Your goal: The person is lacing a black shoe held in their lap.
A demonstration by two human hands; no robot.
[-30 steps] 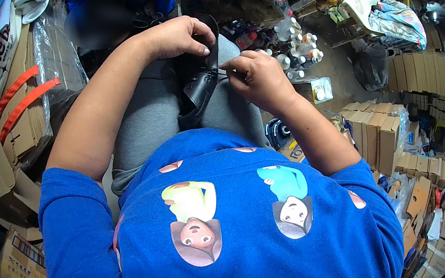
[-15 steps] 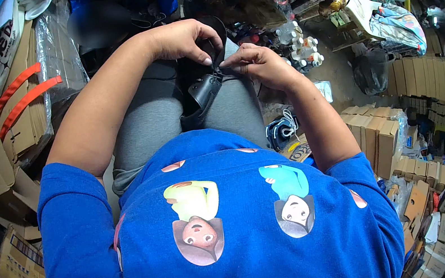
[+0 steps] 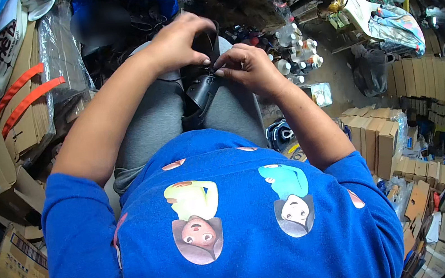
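Lying on grey trousers, black shoe, between both hands.

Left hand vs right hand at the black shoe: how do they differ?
Left hand: thumb and fingers spread apart; right hand: thumb and index tips close together. Left hand points rightward; right hand points leftward. Left hand sits higher in the picture than right hand. Both are bare, at the black shoe.

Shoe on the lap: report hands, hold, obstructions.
Left hand at far end of shoe, grip unclear. Right hand pinched by eyelets, contents too small to tell. Shoe on lap, partly hidden by hands.
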